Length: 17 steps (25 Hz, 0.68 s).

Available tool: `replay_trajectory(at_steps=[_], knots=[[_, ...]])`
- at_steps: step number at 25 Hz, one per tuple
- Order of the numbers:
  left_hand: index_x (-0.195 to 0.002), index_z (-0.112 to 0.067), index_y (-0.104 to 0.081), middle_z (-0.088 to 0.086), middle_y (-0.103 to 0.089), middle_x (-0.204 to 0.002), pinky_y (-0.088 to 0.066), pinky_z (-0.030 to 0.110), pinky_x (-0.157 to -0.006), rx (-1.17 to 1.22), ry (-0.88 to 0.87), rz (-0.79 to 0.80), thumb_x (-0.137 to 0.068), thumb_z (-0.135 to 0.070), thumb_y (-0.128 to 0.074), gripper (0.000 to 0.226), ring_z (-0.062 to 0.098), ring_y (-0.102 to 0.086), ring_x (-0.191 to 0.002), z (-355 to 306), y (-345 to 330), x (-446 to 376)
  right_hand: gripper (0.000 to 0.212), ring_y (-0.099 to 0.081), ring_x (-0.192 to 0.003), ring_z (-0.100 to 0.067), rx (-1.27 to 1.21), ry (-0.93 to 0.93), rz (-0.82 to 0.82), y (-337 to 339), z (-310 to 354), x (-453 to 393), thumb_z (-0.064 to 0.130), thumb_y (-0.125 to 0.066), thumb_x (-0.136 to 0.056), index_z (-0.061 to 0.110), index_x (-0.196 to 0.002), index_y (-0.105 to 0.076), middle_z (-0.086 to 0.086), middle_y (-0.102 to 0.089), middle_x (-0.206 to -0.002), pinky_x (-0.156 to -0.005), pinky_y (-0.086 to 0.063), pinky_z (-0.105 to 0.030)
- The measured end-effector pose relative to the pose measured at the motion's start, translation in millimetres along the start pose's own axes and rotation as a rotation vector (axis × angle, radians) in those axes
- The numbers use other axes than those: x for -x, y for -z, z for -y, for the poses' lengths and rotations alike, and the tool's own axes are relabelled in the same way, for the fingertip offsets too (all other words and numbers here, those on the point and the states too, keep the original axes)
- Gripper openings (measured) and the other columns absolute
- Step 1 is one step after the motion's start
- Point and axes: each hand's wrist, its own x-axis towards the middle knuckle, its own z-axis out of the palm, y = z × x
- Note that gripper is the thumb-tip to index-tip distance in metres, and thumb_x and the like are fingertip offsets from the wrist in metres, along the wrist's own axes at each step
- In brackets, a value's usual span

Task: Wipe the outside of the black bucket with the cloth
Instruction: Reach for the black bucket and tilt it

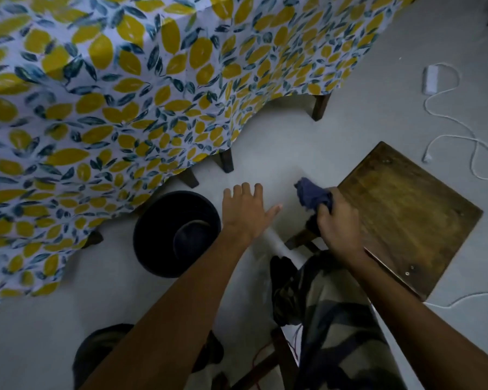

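While the right hand grips the cloth, the left hand hovers beside the bucket.

The round black plastic bucket looks smooth and matt; the crumpled blue cloth soft; the square brown wooden stool worn, faintly glossy.

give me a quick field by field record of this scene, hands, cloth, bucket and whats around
left hand: open, fingers spread, above the floor just right of the bucket, not touching it
right hand: grips the cloth
cloth: dark blue, bunched, not on the bucket
bucket: black, upright on the floor by the tablecloth's edge
tablecloth: lemon print, hangs over a table
stool: wooden, right of the hands
cord: white, loose on the floor
wiping: not yet begun
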Motion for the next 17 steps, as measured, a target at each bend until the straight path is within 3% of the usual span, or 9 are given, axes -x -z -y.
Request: replay_trajectory(at_steps=[5, 7, 12, 14, 17], knots=[[-0.137, -0.016, -0.044, 0.014, -0.057, -0.127, -0.035, 0.048, -0.099, -0.016, 0.115, 0.048, -0.094, -0.072, -0.023, 0.074, 0.034, -0.052, -0.116, 44, -38, -3, 0.018, -0.066, -0.095, -0.026, -0.647, -0.387, 0.148, -64, 25, -37, 0.014, -0.048, -0.097, 0.013, -0.103, -0.065, -0.008, -0.07, -0.098, -0.084, -0.053, -0.043], [-0.141, -0.015, -0.04, 0.015, -0.054, -0.134, -0.034, 0.049, -0.103, -0.032, 0.151, 0.107, -0.096, -0.068, -0.023, 0.072, 0.035, -0.05, -0.122, 60, -60, -8, 0.019, -0.067, -0.096, -0.026, -0.813, -0.539, 0.183, -93, 26, -46, 0.014, -0.048, -0.098, 0.014, -0.107, -0.065, -0.008, -0.07, -0.101, -0.084, -0.054, -0.041], [-0.139, -0.009, -0.038, 0.017, -0.052, -0.136, -0.036, 0.047, -0.102, -0.079, 0.189, 0.234, -0.099, -0.061, -0.026, 0.067, 0.034, -0.05, -0.121, 82, -121, -25, 0.024, -0.063, -0.094, -0.022, -0.989, -0.829, 0.296, -162, -3, -69, 0.029, -0.042, -0.102, 0.018, -0.099, -0.064, -0.013, -0.066, -0.116, -0.087, -0.049, -0.039], [-0.144, -0.006, -0.033, 0.018, -0.051, -0.139, -0.034, 0.048, -0.105, -0.069, 0.22, 0.289, -0.1, -0.06, -0.027, 0.07, 0.033, -0.05, -0.124, 84, -145, -34, 0.031, -0.06, -0.096, -0.021, -0.898, -0.871, 0.283, -178, -16, -74, 0.036, -0.042, -0.101, 0.013, -0.106, -0.062, -0.009, -0.064, -0.111, -0.089, -0.047, -0.041], [-0.146, -0.003, -0.029, 0.017, -0.054, -0.138, -0.035, 0.047, -0.106, -0.05, 0.261, 0.328, -0.101, -0.055, -0.031, 0.069, 0.032, -0.053, -0.123, 81, -166, -43, 0.027, -0.055, -0.111, -0.026, -0.967, -0.998, 0.288, -196, -25, -76, 0.034, -0.038, -0.103, 0.02, -0.118, -0.055, -0.011, -0.059, -0.128, -0.093, -0.045, -0.04]])
